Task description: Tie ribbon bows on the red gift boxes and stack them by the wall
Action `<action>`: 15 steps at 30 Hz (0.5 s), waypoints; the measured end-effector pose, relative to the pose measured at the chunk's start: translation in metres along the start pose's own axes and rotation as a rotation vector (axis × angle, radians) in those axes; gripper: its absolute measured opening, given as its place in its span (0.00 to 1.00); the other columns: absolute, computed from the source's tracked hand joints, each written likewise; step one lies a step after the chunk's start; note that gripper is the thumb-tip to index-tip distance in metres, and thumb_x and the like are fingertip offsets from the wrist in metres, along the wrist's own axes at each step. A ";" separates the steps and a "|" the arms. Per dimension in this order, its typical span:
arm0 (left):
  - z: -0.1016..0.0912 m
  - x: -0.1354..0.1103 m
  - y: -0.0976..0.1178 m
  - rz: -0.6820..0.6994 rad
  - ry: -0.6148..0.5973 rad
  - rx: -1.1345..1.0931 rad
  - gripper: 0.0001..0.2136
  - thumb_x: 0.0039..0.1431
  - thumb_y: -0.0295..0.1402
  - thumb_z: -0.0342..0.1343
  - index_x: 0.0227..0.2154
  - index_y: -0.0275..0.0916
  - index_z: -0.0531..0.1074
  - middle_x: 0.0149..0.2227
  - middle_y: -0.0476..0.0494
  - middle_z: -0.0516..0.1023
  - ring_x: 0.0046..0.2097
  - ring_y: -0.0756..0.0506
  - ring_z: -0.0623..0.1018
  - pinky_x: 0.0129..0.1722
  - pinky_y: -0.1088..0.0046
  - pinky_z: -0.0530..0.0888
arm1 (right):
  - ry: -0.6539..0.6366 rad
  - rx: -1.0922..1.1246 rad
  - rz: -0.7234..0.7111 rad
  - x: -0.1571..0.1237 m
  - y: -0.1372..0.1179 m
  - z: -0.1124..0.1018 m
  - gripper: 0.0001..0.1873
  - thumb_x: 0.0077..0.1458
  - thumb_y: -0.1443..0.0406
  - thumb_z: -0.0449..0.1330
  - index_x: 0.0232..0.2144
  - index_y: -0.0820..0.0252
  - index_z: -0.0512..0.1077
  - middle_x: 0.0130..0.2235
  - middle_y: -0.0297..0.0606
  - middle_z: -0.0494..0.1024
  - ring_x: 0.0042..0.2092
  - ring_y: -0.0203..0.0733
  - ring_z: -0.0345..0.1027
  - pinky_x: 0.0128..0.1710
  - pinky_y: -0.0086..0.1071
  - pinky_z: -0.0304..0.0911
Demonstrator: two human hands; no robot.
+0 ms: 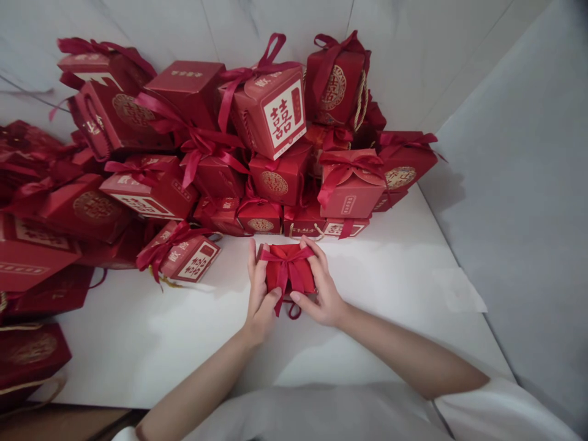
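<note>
A small red gift box (301, 277) with a crimson ribbon bow (288, 258) on its top is between my two hands, over the white table. My left hand (263, 297) grips its left side, the thumb near the ribbon tail. On the opposite side my right hand (322, 291) is closed round the box, its thumb at the front edge. A dark red cord loop (294, 310) hangs out below the box. Its underside is hidden from me.
Many similar red boxes are piled at the back, one with a white label (283, 119). A single box (184, 254) lies tilted at the left, near the stack's front. More boxes (34, 352) fill the left edge. The white table (390, 294) meets a grey wall (519, 202) at the right.
</note>
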State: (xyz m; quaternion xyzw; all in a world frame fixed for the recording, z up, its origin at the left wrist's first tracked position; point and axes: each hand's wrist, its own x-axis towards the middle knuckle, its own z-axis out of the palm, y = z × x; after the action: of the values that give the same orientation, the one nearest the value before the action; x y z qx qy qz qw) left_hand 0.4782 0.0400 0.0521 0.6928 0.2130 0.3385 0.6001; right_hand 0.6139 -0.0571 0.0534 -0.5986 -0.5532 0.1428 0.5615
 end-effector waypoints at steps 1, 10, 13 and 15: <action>-0.001 0.001 0.001 0.003 -0.006 0.010 0.30 0.62 0.35 0.51 0.66 0.56 0.53 0.72 0.56 0.29 0.72 0.37 0.40 0.68 0.54 0.54 | -0.002 0.006 0.001 0.000 0.000 0.000 0.43 0.61 0.53 0.56 0.69 0.59 0.40 0.70 0.48 0.38 0.71 0.58 0.32 0.68 0.57 0.44; 0.005 0.000 0.005 0.026 0.049 0.086 0.30 0.63 0.41 0.52 0.67 0.55 0.52 0.71 0.55 0.24 0.71 0.36 0.40 0.68 0.53 0.51 | -0.014 0.020 0.002 0.003 -0.002 -0.001 0.43 0.62 0.52 0.54 0.69 0.58 0.38 0.70 0.47 0.39 0.71 0.57 0.30 0.68 0.58 0.42; 0.009 0.000 0.002 0.020 0.114 0.096 0.27 0.64 0.45 0.51 0.66 0.55 0.56 0.72 0.55 0.30 0.72 0.37 0.39 0.69 0.54 0.48 | -0.018 -0.012 0.017 0.002 -0.001 -0.001 0.40 0.64 0.51 0.50 0.69 0.58 0.39 0.70 0.47 0.40 0.71 0.56 0.32 0.68 0.57 0.43; 0.009 0.002 0.000 -0.007 0.147 0.072 0.26 0.66 0.48 0.46 0.65 0.53 0.57 0.72 0.53 0.38 0.71 0.38 0.43 0.70 0.56 0.47 | -0.032 -0.039 0.004 0.001 0.002 -0.002 0.38 0.66 0.50 0.47 0.70 0.57 0.38 0.69 0.46 0.41 0.70 0.55 0.34 0.68 0.56 0.43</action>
State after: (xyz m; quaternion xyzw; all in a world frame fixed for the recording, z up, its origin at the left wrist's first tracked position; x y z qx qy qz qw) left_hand 0.4860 0.0348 0.0522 0.6865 0.2706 0.3785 0.5589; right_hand 0.6170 -0.0568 0.0530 -0.6083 -0.5634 0.1428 0.5405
